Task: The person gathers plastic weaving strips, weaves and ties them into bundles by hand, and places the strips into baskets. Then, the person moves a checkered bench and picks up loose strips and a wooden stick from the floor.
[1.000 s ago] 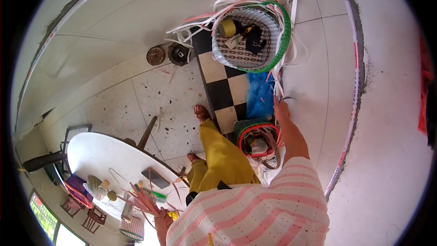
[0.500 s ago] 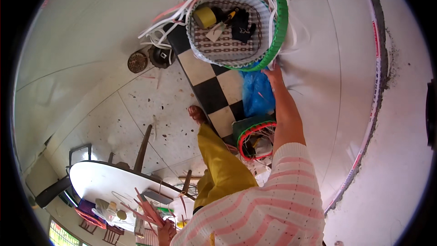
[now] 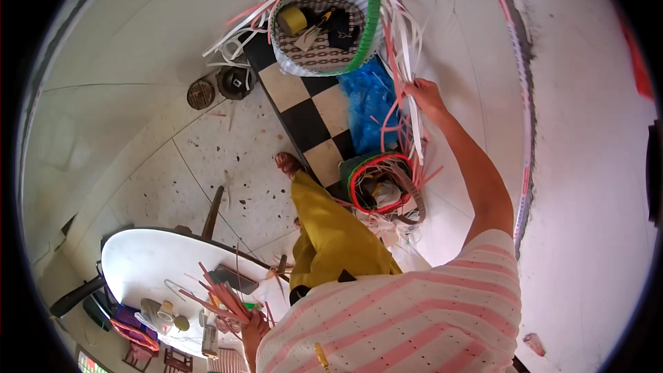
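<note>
My right hand [image 3: 425, 95] is closed around a bundle of white and pink plastic strips [image 3: 415, 128] trailing down beside the bench. Close by stands a woven white basket [image 3: 290, 69] with a green handle [image 3: 373, 17]. Inside lie a yellow roll [image 3: 291, 21], a dark cloth or glove-like item [image 3: 342, 31], a yellow-handled tool and a pale tag. Low at the left, my left hand [image 3: 255, 331] grips a bunch of dull pink strips [image 3: 226, 302] that fan upward over the white table.
Beneath the basket runs a black-and-white checkered bench [image 3: 307, 124] with a blue plastic bag [image 3: 366, 100]. A smaller red-rimmed basket [image 3: 350, 186] sits near my legs. At left are a white table [image 3: 138, 255], a round drain cover [image 3: 201, 94] and a dark round object [image 3: 235, 83].
My right hand has moved from under the basket's rim out to the right and now shows strips in its grip. The basket sits further up and left in view. My left hand still holds its bunch.
</note>
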The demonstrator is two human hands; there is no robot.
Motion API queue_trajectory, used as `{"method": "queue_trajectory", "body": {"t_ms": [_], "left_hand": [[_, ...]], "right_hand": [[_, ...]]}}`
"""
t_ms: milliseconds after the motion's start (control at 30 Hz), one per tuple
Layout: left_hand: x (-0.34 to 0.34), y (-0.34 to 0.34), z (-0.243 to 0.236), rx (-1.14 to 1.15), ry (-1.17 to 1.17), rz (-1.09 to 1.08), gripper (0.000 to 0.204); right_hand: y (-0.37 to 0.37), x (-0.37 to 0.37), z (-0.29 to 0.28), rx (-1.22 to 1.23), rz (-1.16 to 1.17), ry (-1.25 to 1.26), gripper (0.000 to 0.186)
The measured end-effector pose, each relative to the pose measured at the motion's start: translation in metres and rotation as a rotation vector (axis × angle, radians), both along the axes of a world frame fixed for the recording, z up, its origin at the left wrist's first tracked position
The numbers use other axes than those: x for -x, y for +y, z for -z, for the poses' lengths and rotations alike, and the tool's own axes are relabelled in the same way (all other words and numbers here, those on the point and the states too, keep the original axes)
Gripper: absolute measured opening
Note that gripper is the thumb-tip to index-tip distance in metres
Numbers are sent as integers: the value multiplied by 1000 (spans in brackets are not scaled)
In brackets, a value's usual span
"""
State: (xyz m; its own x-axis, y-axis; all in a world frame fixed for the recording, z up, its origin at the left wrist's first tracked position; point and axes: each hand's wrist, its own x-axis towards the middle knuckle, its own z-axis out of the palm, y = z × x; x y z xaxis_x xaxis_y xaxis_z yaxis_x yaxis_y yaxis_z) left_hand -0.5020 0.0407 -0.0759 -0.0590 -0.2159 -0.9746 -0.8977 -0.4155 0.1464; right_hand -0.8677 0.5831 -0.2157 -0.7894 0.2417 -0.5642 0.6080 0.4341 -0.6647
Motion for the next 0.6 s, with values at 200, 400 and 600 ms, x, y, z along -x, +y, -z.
{"method": "queue_trajectory", "body": {"t_ms": [200, 400, 600], "left_hand": [[-51, 3, -10, -2, 258, -73, 19], [-134, 3, -50, 80, 426, -226, 20], [-224, 6, -76, 144, 568, -272, 23]], "right_hand": [[-92, -14, -126, 279, 36, 252, 31], [-195, -53, -217, 485, -81, 544, 27], [-225, -102, -291, 486, -147, 882, 25]]}}
